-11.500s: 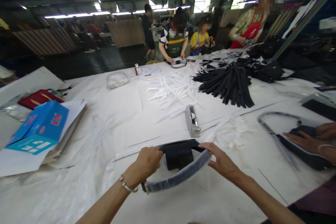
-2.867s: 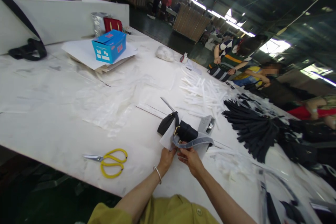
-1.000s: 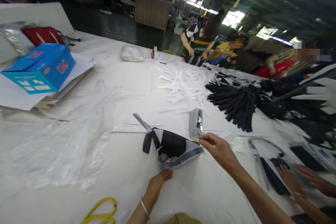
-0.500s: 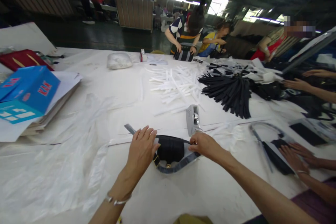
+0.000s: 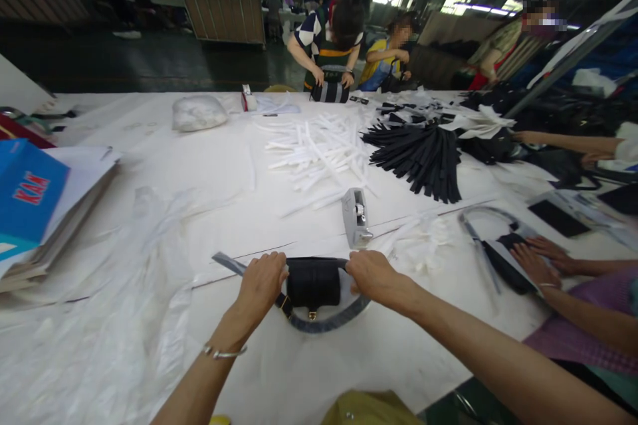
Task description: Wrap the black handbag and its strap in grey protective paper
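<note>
A small black handbag (image 5: 314, 284) with a gold clasp lies on the white table between my hands. Its wrapped strap (image 5: 323, 327) curves round the near side, and a grey strap end (image 5: 226, 263) sticks out past my left hand. My left hand (image 5: 264, 279) has its fingers closed on the bag's left end. On the right end my right hand (image 5: 371, 273) grips with fingers curled; the fingertips are partly hidden. Just beyond the bag stands a grey tape dispenser (image 5: 355, 218).
White strips (image 5: 319, 153) and a fan of black straps (image 5: 423, 156) lie farther back. At left are a blue box (image 5: 34, 192) on stacked boards and clear plastic sheets (image 5: 100, 319). A co-worker's hands (image 5: 541, 262) work on another bag (image 5: 508, 265) at right.
My left hand's fingers, spread flatter before, have curled onto the bag's end. My right hand has taken a fuller grip on the other end. The view has shifted slightly right.
</note>
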{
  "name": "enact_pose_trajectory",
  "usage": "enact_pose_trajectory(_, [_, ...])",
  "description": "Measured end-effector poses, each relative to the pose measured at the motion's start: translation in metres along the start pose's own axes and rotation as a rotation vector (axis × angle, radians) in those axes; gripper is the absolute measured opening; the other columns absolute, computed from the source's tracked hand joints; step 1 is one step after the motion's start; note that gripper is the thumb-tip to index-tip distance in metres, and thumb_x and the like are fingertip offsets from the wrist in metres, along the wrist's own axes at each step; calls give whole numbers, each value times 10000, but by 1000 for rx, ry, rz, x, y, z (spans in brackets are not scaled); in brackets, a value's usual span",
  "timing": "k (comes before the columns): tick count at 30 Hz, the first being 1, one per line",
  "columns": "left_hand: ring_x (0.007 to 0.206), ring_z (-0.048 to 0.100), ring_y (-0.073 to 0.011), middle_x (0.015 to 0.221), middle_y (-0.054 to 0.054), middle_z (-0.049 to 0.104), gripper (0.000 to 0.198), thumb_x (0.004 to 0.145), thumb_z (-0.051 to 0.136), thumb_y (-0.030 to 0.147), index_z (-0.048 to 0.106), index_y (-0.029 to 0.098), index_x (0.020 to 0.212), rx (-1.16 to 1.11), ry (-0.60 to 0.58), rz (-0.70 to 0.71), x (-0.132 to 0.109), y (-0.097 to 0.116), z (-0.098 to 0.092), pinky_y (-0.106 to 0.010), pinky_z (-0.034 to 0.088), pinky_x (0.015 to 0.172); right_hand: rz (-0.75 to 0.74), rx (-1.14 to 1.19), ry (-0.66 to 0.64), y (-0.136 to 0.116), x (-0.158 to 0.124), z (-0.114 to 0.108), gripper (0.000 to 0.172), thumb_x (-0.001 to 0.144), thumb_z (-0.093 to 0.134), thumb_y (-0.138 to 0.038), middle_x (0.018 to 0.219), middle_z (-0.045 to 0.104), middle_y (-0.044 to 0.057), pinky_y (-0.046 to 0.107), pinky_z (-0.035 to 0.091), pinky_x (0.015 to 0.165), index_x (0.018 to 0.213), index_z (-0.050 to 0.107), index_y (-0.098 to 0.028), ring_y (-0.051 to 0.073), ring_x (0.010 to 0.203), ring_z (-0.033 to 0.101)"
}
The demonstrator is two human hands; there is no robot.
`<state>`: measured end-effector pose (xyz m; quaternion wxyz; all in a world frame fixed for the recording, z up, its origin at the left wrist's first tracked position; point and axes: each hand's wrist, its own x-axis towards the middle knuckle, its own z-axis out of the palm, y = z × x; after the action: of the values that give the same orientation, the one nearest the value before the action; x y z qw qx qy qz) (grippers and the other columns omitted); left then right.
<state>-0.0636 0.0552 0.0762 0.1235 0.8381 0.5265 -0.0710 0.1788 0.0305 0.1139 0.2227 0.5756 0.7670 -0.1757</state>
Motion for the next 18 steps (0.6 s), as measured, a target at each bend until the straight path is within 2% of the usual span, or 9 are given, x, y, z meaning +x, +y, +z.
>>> enact_pose_trajectory(4, [976, 614, -272, 996, -132, 657, 230, 954, 362, 176, 571, 137, 1044, -21, 9, -34, 8, -4, 4, -380, 437, 825, -60, 89, 114, 5, 2, 8, 125, 853, 600, -176, 1098, 654, 129, 317, 424, 834, 936, 691, -152, 259, 1052, 587])
enact_pose_trajectory(8, [945, 637, -275, 945, -137, 667, 254, 978, 320, 225, 529, 131, 1088, -69, -18, -95, 8, -4, 5, -374, 451, 802, 31, 265, 144, 18, 6, 21, 113, 879, 555, -183, 953, 684, 92, 276, 396, 730, 942, 647, -162, 204, 884, 615])
enact_pose_trajectory(11, [941, 649, -271, 983, -139, 677, 241, 967, 336, 237, 503, 141, 1112, -116, -54, -135, 14, -9, 5, -365, 452, 781, 128, 346, 147, 29, 13, 23, 98, 828, 597, -219, 898, 687, 80, 265, 376, 695, 881, 649, -156, 202, 860, 613])
enact_pose_trajectory(14, [872, 659, -259, 956, -121, 691, 227, 939, 375, 293, 530, 171, 1050, -182, -125, -168, 27, -21, 3, -348, 456, 724, 202, 431, 147, 35, 18, 20, 114, 784, 610, -243, 842, 674, 65, 249, 365, 649, 833, 651, -148, 184, 809, 604])
enact_pose_trajectory(18, [825, 641, -197, 914, -68, 697, 194, 894, 395, 303, 557, 198, 914, -279, -196, -171, 42, -38, 3, -290, 454, 701, 239, 514, 169, 36, 15, 22, 157, 799, 581, -305, 804, 650, 37, 236, 347, 603, 833, 624, -158, 158, 753, 576])
